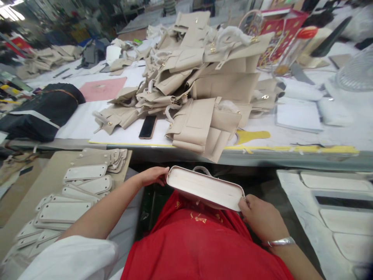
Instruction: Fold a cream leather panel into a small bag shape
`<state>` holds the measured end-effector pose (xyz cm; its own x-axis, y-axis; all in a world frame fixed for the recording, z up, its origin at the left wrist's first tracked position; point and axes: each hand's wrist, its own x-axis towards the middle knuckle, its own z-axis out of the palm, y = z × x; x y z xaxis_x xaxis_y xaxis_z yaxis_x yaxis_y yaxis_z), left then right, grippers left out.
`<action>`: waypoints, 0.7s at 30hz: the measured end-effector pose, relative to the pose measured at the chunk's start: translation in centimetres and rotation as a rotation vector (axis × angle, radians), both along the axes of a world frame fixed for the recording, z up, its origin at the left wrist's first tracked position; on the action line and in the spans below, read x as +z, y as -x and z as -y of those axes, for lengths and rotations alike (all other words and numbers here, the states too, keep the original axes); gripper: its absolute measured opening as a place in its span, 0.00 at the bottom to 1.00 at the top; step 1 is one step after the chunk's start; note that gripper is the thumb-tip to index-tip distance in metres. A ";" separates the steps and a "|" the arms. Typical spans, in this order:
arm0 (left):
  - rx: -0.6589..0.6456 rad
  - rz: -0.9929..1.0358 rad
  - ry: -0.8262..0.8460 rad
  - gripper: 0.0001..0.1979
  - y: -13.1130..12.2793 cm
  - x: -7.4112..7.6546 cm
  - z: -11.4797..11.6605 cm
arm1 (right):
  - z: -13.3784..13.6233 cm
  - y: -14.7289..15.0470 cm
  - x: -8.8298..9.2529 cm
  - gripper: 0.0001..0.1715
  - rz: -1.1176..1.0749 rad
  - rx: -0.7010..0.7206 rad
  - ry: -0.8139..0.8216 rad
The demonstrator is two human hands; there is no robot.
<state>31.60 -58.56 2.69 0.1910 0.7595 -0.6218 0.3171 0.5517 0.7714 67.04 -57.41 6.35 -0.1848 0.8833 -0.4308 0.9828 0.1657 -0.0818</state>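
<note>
A bag piece [206, 188] with a long pale base and rounded ends is held over my lap, its flat side facing up. A curved handle shows behind its far edge. My left hand [154, 176] pinches the left end, thumb and fingers closed at the corner. At the opposite end, my right hand [258, 214] grips the right corner between thumb and fingers. The underside of the piece is hidden against the red apron [204, 245]. On the table beyond lies a heap of beige bag parts [224, 81], the nearest bag body [192, 124] overhanging the edge.
Left of me, a board [122, 155] bears stacked pale base panels [65, 212] with studs. Several pale panels [344, 223] lie on a surface to the right. A phone [147, 127], black bundle [43, 111], yellow piece [253, 135] and fan [357, 72] are on the table.
</note>
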 end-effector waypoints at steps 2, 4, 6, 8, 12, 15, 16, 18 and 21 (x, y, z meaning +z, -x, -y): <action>0.032 0.070 0.000 0.25 0.1 -0.6 0.5 | -0.1 -0.1 0.0 0.13 -0.007 -0.002 0.016; 0.052 0.104 -0.018 0.24 0.2 -1.4 0.8 | -0.2 -0.3 -0.1 0.14 -0.021 -0.002 0.019; 0.057 0.110 -0.036 0.24 0.2 -2.0 0.9 | -0.3 -0.3 -0.3 0.14 -0.035 0.003 0.020; 0.039 0.090 -0.049 0.23 0.2 -2.3 0.8 | -0.4 -0.4 -0.4 0.15 -0.034 0.001 0.036; -0.049 -0.011 -0.068 0.23 0.3 -1.3 -0.1 | -0.4 -0.5 -0.7 0.17 -0.004 0.005 0.098; -0.124 -0.106 -0.079 0.23 0.0 -0.2 -1.1 | -0.5 -0.7 -1.0 0.17 -0.012 0.004 0.107; -0.170 -0.150 -0.085 0.23 -0.1 0.1 -1.4 | -0.5 -0.7 -1.1 0.18 -0.015 -0.003 0.106; -0.281 -0.247 -0.108 0.24 -0.3 0.5 -1.8 | -0.6 -0.7 -1.1 0.18 -0.018 -0.017 0.106; -0.408 -0.341 -0.150 0.23 -0.2 0.7 -2.1 | -0.5 -0.6 -0.9 0.18 -0.036 -0.038 0.086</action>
<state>31.80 -56.47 3.43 0.2955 0.7508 -0.5908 0.7277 0.2238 0.6483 67.59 -56.91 5.47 -0.1687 0.8502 -0.4987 0.9844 0.1195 -0.1292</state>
